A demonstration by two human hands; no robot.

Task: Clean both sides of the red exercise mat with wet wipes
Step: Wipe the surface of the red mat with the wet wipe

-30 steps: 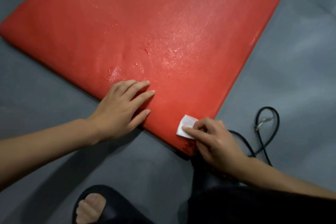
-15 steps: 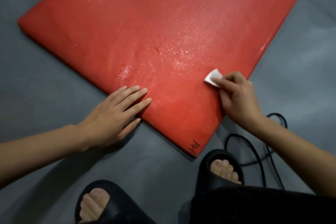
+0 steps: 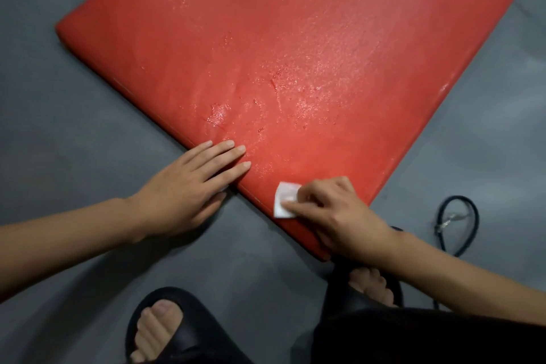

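Observation:
The red exercise mat [image 3: 295, 53] lies flat on the grey floor, its near corner pointing toward me and its surface shiny with wet streaks. My left hand [image 3: 189, 189] lies flat with straight fingers on the mat's near-left edge. My right hand [image 3: 334, 216] holds a small folded white wet wipe [image 3: 284, 199] with curled fingers against the mat close to the near corner, which the hand partly hides.
Grey floor [image 3: 74, 127] surrounds the mat. A looped black cable [image 3: 456, 224] lies on the floor to the right of the corner. My feet in black slides [image 3: 165, 325] stand just below the mat's corner.
My right hand has swept the wipe from the mat's right edge back down to near the corner. My left hand has stayed flat on the mat's edge.

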